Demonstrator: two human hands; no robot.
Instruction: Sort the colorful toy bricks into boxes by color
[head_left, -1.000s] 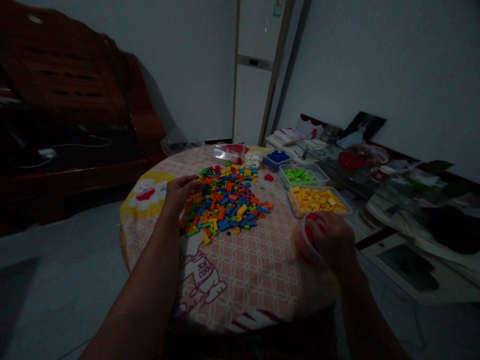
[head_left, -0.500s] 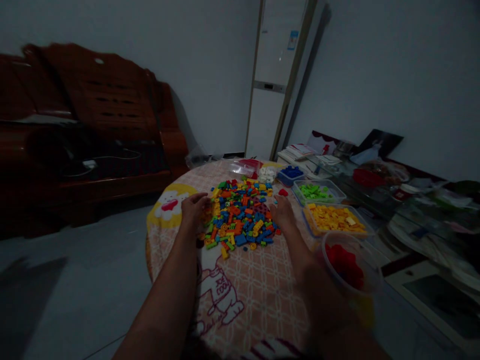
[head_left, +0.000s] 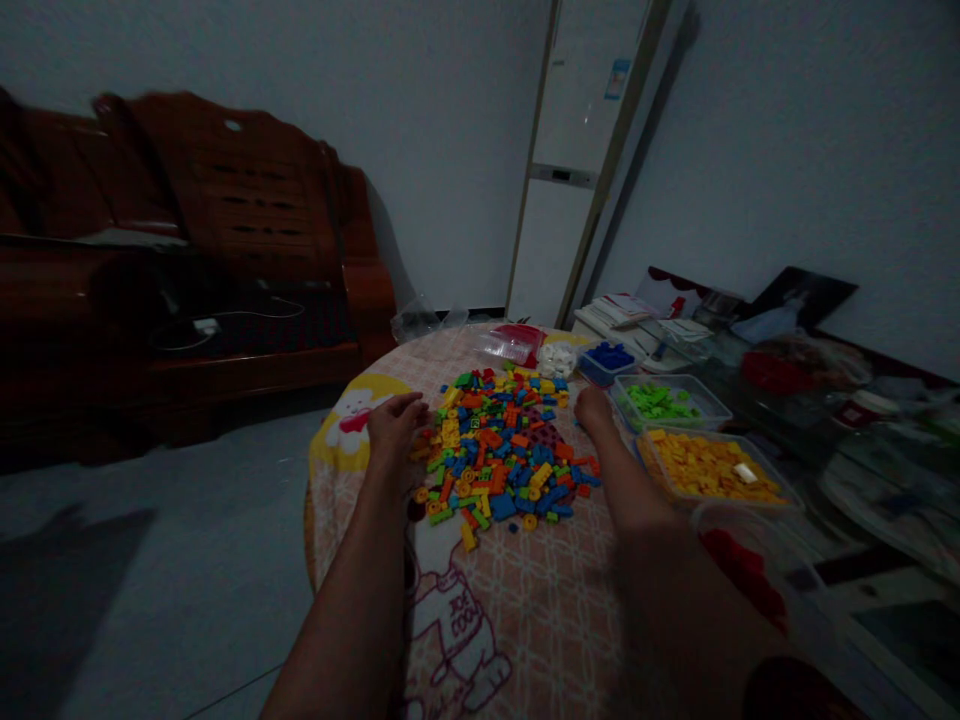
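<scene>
A wide pile of small bricks (head_left: 495,450) in blue, orange, yellow, green and red lies on the patterned tablecloth (head_left: 555,600). At the pile's left edge is my left hand (head_left: 396,425), fingers apart and nothing in them. My right hand (head_left: 592,410) is just beyond the pile's right side, near the box of green pieces (head_left: 660,402). Its fingers are closed, and what they hold, if anything, is hidden. Nearer along the right edge stand a box of yellow pieces (head_left: 712,468) and a tub of red pieces (head_left: 746,575).
Behind the pile are a box of blue pieces (head_left: 609,358), white pieces (head_left: 558,360) and a clear and red plastic tray (head_left: 514,343). A cluttered glass table (head_left: 750,400) stands at the right. A wooden sofa (head_left: 262,220) is at the left.
My right hand has moved away from the pile to the right, its fingers now closed. The red piece that lay beside it no longer shows. The view has shifted slightly.
</scene>
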